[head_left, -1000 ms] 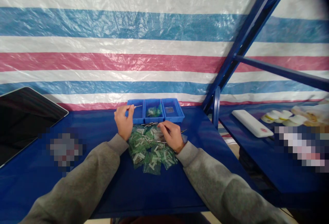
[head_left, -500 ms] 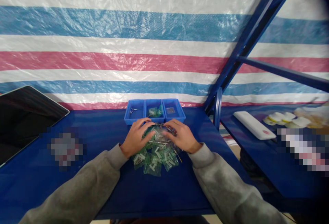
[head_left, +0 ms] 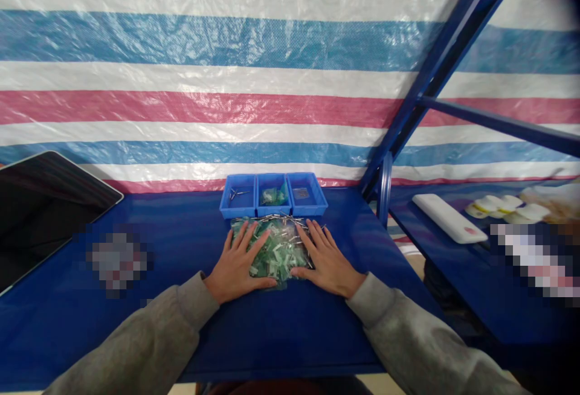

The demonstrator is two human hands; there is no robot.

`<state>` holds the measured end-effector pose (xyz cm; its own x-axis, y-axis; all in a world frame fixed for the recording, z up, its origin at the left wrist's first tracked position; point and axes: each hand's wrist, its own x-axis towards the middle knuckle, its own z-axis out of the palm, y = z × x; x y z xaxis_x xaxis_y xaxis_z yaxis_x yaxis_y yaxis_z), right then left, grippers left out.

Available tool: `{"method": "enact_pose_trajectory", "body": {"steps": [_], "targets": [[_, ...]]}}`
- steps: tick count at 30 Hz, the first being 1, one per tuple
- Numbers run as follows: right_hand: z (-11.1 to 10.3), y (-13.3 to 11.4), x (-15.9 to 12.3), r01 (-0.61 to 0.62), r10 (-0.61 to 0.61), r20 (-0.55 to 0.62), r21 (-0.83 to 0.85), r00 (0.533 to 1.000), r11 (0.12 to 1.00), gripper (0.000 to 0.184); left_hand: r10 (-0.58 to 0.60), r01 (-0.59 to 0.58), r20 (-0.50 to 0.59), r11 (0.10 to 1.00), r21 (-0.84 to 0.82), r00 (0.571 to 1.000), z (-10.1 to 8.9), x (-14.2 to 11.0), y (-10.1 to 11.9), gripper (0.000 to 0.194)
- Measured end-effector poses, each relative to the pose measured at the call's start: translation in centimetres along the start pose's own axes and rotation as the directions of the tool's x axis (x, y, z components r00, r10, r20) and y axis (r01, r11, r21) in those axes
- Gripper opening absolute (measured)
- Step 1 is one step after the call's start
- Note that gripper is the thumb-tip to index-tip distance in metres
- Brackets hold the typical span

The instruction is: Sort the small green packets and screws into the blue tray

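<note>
A heap of small green-tinted plastic bags (head_left: 278, 256) with pale and metal bits lies on the blue table (head_left: 281, 334). Thin metal pieces (head_left: 283, 218) lie along its far edge. My left hand (head_left: 242, 262) rests spread on the heap's left side, thumb along the near edge. On the right side my right hand (head_left: 326, 259) lies with its fingers stretched out over the bags. Just beyond stand three joined blue bins: the left bin (head_left: 238, 208) holds a few metal pieces, the middle bin (head_left: 272, 209) green bags, the right bin (head_left: 309, 206) a small clear packet.
A dark-screened panel (head_left: 49, 214) stands at the left, with a blurred-out item (head_left: 118, 262) near it. Blue metal framing (head_left: 417, 99) rises at the right. Past it, a white box (head_left: 449, 218) and white rolls (head_left: 493, 205) sit on another blue table. A striped tarp (head_left: 226, 105) hangs behind.
Both hands have drawn back toward me and flattened, fingers now spread. The bags at the near side are pushed together into a more compact heap. The bins have not moved.
</note>
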<state>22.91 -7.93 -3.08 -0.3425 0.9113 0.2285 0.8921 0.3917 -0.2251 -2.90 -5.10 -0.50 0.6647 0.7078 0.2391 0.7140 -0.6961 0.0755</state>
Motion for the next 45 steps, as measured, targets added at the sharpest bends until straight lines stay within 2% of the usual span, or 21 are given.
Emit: {"method": "enact_pose_trajectory", "body": {"steps": [12, 18, 21, 25, 33, 45], "targets": [[1.6, -2.8, 2.6, -0.018, 0.034, -0.110, 0.142, 0.993, 0.990, 0.076, 0.022, -0.019, -0.060, 0.998, 0.060, 0.998, 0.2, 0.9, 0.3, 0.058], [1.2, -2.9, 2.6, -0.039, 0.073, -0.168, 0.199, 0.983, 0.979, 0.081, 0.006, -0.001, -0.088, 0.998, 0.057, 0.996, 0.1, 0.8, 0.6, 0.057], [1.5, -2.9, 2.5, -0.099, 0.125, -0.184, 0.143, 0.975, 0.985, 0.083, -0.009, 0.014, -0.087, 0.998, 0.057, 0.996, 0.1, 0.8, 0.7, 0.058], [2.0, -3.0, 2.5, -0.163, 0.171, -0.147, 0.065, 0.974, 0.984, 0.081, -0.020, 0.020, -0.042, 1.000, 0.000, 0.999, 0.3, 0.8, 0.4, 0.061], [2.0, -2.9, 2.6, -0.050, 0.061, -0.140, 0.083, 0.988, 0.995, 0.075, 0.024, -0.025, -0.014, 0.999, -0.047, 1.000, 0.5, 1.1, -0.1, 0.066], [1.7, -2.9, 2.7, -0.072, 0.097, -0.185, 0.137, 0.978, 0.988, 0.073, -0.012, 0.010, -0.051, 0.999, -0.053, 0.999, 0.3, 1.1, 0.1, 0.069]]}}
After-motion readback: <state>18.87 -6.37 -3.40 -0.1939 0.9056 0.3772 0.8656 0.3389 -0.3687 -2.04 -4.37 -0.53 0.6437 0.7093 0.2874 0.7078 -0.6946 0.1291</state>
